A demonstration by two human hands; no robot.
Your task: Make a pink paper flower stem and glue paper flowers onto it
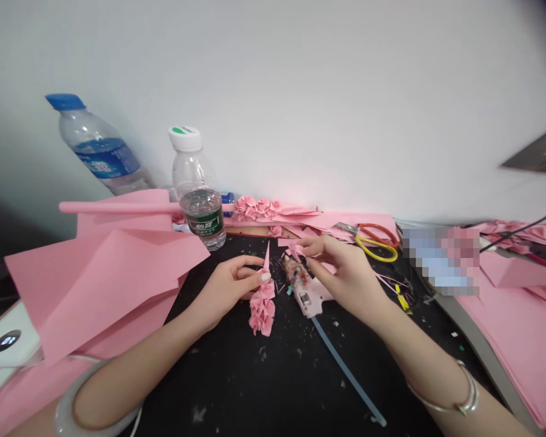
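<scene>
My left hand point(230, 288) pinches a spray of pink paper flowers point(262, 306) by its upper part. A thin pointed paper tip point(267, 258) sticks up above the fingers, and the crumpled blossoms hang below. My right hand point(339, 264) is closed on a small folded pink paper piece point(295, 250), held just above the messy, glue-crusted nozzle end point(295, 270) of a pale pink glue gun point(313, 300). The gun lies on the black table top, partly covered by that hand. From its rear a long translucent glue stick point(348, 371) runs toward me.
Two bottles, one blue-capped point(100, 149) and one white-capped point(200, 200), stand at the back left. Pink paper sheets point(104, 273) lie left. Scissors point(375, 240) with red and yellow handles lie behind my right hand. Finished paper flowers point(257, 208) rest along the wall point(300, 91).
</scene>
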